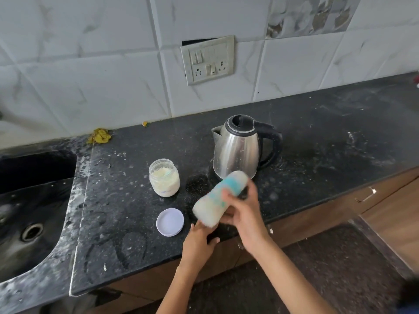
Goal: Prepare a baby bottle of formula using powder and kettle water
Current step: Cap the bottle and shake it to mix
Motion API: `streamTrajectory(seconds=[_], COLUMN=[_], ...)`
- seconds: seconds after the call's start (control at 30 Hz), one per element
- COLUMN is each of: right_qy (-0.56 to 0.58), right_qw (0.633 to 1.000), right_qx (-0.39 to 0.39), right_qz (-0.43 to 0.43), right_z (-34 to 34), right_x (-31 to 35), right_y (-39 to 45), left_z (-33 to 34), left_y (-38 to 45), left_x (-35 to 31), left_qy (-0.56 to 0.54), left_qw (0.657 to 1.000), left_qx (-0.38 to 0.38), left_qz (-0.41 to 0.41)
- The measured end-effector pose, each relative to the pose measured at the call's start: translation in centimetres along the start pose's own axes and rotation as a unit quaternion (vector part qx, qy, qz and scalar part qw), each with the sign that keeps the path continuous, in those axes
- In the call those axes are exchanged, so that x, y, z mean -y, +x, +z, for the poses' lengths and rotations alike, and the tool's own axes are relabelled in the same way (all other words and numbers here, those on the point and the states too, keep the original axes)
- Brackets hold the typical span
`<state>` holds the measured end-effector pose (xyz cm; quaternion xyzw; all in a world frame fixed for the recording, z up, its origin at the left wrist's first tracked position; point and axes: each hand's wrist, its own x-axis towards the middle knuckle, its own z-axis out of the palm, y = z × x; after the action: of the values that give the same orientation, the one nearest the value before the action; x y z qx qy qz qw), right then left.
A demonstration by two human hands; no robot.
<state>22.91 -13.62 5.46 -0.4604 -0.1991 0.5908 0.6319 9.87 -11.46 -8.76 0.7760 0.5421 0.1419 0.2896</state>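
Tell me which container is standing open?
The powder jar: its lid lies beside it, unlike the shut kettle and held bottle.

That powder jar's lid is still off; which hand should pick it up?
Probably the left hand: it rests empty on the counter beside the lid, while the right hand grips the bottle.

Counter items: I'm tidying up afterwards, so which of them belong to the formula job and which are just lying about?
Job in hand:
baby bottle, held in the right hand
powder jar, open
jar lid
kettle

Lying about:
yellow scrap by the wall
wall socket
sink
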Motion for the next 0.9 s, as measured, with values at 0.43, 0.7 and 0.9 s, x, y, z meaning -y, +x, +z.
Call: streamTrajectory(seconds=[0.43, 0.7, 0.9], right_qy=[0.031, 0.033, 0.099], right_qw=[0.995, 0.998, 0.992], right_qx=[-0.096, 0.051, 0.065], right_qz=[-0.006, 0.013, 0.037], right_z=[-1.1, 0.4, -0.1], right_x=[1.0, 1.2, 2.5], right_y=[1.3, -0.2, 0.2], left_z=[-0.1, -0.3, -0.8], left_y=[0.7, 0.1, 0.3], left_x=[0.1, -0.2, -0.4], left_qy=[0.005, -0.012, 0.001], left_qw=[1.000, 1.000, 0.999], left_qx=[0.024, 0.006, 0.033], left_qz=[0.015, -0.001, 0.011])
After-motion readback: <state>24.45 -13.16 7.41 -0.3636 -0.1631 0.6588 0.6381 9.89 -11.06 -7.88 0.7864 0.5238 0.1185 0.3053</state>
